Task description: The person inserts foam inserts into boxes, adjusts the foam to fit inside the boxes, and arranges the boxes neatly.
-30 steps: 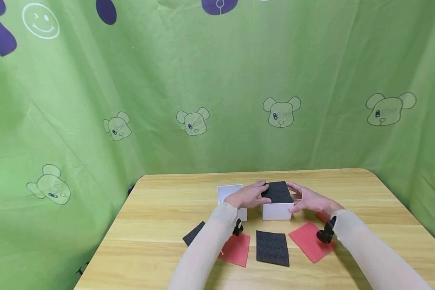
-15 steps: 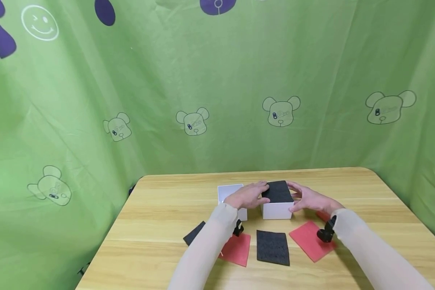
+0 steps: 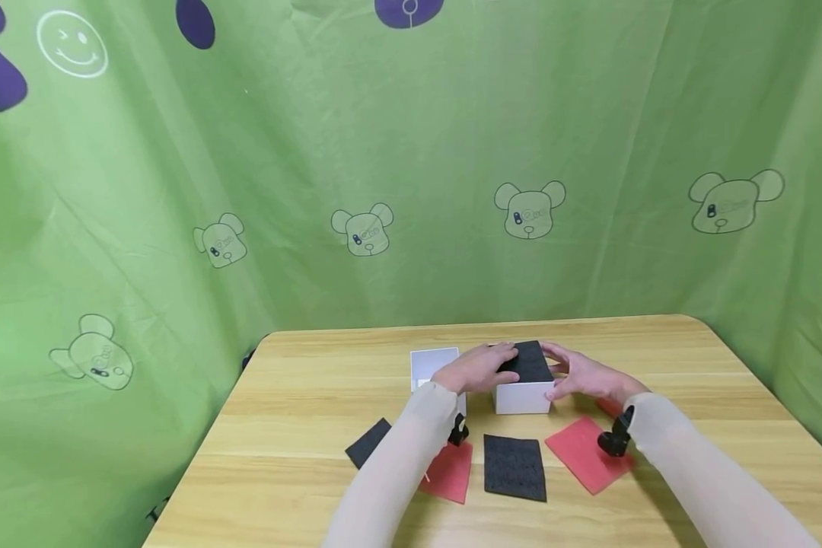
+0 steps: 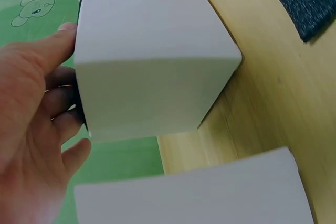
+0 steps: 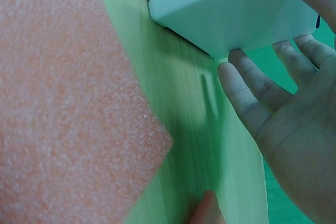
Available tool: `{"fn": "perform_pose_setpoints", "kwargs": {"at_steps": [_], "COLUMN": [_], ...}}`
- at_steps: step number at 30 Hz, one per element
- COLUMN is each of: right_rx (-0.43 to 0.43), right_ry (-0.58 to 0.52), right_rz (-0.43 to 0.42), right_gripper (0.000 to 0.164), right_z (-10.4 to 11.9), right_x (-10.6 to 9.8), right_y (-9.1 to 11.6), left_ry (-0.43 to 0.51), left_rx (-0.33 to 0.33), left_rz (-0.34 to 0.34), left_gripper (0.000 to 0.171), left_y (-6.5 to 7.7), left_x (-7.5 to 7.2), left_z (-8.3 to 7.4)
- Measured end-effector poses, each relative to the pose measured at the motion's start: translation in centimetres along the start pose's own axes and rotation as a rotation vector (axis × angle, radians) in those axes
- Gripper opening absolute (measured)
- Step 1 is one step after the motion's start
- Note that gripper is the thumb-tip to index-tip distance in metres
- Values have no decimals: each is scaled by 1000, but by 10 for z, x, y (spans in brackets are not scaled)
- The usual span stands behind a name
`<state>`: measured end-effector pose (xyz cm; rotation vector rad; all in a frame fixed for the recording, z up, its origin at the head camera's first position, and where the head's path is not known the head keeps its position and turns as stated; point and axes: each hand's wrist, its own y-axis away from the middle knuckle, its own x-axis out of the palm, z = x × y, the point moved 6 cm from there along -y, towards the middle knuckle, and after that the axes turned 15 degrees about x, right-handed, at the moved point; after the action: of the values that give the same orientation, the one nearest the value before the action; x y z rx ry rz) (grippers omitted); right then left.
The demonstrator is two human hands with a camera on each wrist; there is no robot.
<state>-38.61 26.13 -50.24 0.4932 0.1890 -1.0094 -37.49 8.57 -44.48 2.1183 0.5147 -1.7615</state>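
A white box (image 3: 523, 398) stands on the wooden table, with a black foam sheet (image 3: 533, 362) lying across its top. My left hand (image 3: 476, 368) rests on that sheet from the left, its fingers nearly straight; the left wrist view shows the fingers (image 4: 64, 98) along the sheet's edge. On the right side of the box, my right hand (image 3: 585, 377) holds it with the thumb at the front and the fingers towards the back. Most of the box's right face is hidden by this hand in the head view.
Left of the box, a second white box part (image 3: 434, 358) is partly behind my left hand. In front lie a black sheet (image 3: 514, 466), red sheets (image 3: 587, 457) (image 3: 454, 473), and another black sheet (image 3: 367, 442) partly under my left sleeve. A red piece (image 3: 610, 408) shows by my right wrist.
My left hand has slid a little to the right over the black foam sheet. The right hand and the white box have stayed in place.
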Motion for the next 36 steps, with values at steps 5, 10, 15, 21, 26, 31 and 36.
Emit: {"fn": "perform_pose_setpoints", "kwargs": {"at_steps": [5,10,15,21,26,31,36], "right_rx": [-1,8,15,13,21,15,1], "right_ry": [-3,-2,-18,-38,-27,-27,-26], "right_rz": [9,11,14,22,16,19,24], "right_gripper": [106,106,107,106,107,106,106], "right_z": [0,1,1,-1,0,1,0], "right_x": [2,1,1,2,1,1,1], "right_y": [0,0,0,0,1,1,0], "left_ry": [9,8,5,-12,-23,-27,-36], "left_rx": [1,5,20,29,45,63,75], "left_rz": [-13,-19,-34,-30,-22,-17,-1], "left_gripper": [56,56,56,57,55,54,53], "left_y": [-3,-5,-10,-15,-16,-18,-21], "left_x": [1,1,1,2,1,0,0], "left_z": [-1,-2,-4,-6,-8,-11,-13]}}
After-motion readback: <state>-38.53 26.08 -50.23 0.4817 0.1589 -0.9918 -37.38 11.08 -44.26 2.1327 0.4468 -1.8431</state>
